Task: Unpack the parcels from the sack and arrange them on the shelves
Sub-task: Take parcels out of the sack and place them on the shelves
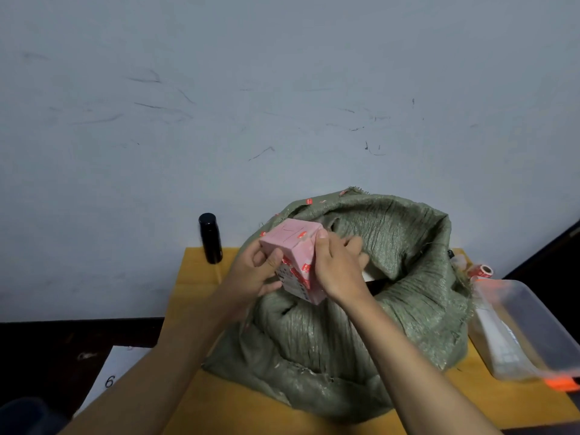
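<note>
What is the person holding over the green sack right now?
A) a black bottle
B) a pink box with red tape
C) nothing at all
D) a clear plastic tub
B: both hands, left hand and right hand, grip a pink box with red tape above the open green sack; the black bottle stands untouched on the table.

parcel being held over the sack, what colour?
Pink, with red-and-white tape strips; the parcel shows best in the head view, the only one.
</note>
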